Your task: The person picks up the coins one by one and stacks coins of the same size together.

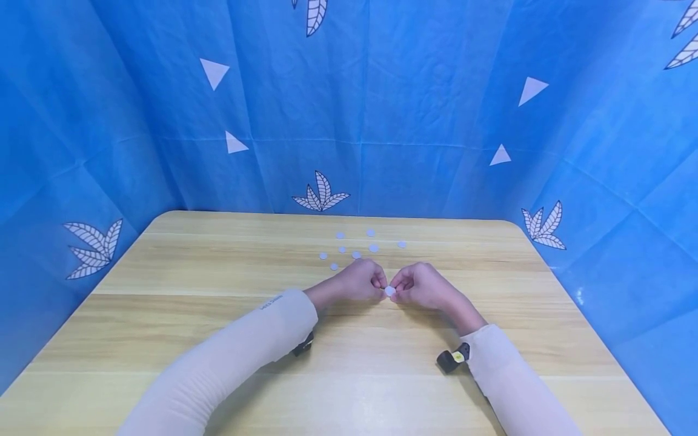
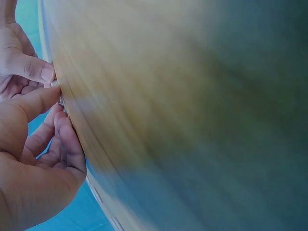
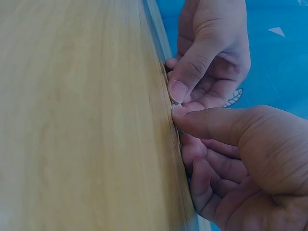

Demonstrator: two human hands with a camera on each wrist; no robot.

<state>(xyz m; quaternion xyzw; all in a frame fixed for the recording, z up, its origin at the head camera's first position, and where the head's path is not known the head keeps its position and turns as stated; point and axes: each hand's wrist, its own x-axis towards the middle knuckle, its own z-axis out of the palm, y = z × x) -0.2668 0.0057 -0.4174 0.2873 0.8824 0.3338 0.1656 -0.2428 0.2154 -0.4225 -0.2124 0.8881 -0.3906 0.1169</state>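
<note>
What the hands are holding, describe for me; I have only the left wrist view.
Observer: From the head view, it is a small white disc with a round face, pinched between the left hand and the right hand.
Operator: Count any others in sight.
Observer: Eight other discs show on the table in the head view.
Operator: Now give me the backdrop's pattern.
Observer: The blue cloth behind the table bears white triangles, among other prints.
</note>
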